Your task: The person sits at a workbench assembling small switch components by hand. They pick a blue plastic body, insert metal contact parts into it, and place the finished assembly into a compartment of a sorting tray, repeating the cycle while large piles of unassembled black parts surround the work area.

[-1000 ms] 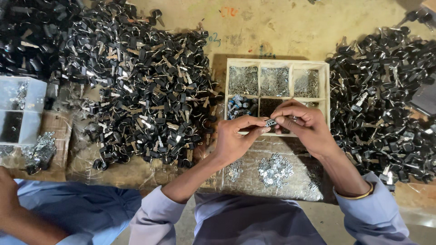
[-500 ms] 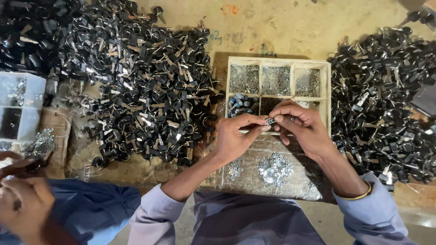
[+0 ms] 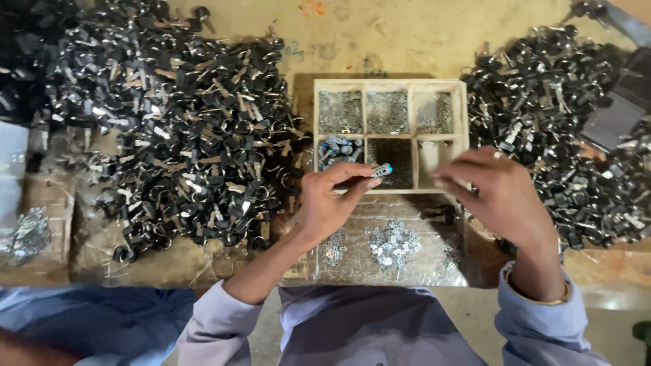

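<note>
The left hand [image 3: 332, 203] pinched a small silvery metal cylinder with a blue end [image 3: 382, 170] between thumb and fingertips, holding it just above the near edge of the pale wooden tray divided into six compartments [image 3: 391, 85]. The right hand [image 3: 498, 196] hovered just right of the cylinder, apart from it, its fingers loosely curled and slightly blurred; whether they gripped anything could not be told. The far row of the tray held small grey metal bits, and the near left compartment held bluish silvery pieces [image 3: 339, 149]. Near the tray, a scatter of small shiny metal parts [image 3: 392, 242] lay on a clear plastic sheet. A big heap of black and silver keys [image 3: 169, 135] lay to the left, and another such heap [image 3: 563, 129] to the right.
</note>
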The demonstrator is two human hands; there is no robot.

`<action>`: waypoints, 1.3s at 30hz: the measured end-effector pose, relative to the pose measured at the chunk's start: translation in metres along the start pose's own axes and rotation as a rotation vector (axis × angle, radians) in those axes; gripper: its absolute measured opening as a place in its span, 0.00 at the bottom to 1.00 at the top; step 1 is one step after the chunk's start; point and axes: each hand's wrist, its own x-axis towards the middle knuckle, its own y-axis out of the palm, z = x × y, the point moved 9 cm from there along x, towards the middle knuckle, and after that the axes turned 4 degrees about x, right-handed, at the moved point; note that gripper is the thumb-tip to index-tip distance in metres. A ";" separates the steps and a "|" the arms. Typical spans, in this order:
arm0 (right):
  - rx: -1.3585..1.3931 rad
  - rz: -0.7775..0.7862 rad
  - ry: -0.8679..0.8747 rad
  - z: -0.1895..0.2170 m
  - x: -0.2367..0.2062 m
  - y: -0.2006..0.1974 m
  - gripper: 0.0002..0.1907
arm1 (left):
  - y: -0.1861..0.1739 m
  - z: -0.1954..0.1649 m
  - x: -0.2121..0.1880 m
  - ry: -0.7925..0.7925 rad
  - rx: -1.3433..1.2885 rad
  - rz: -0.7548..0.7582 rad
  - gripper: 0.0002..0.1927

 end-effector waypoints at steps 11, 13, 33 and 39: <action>-0.158 0.062 0.141 -0.022 -0.081 0.045 0.10 | -0.007 -0.018 -0.003 -0.087 -0.123 0.028 0.09; -0.078 -0.038 0.160 -0.026 -0.095 0.044 0.10 | -0.012 -0.029 -0.011 -0.046 -0.143 0.010 0.09; -0.161 -0.182 0.097 0.014 -0.190 0.083 0.27 | 0.019 0.016 -0.203 -0.363 -0.226 -0.049 0.15; 0.084 -0.267 -0.062 0.026 -0.206 0.096 0.14 | 0.022 0.021 -0.210 -0.271 -0.107 -0.086 0.13</action>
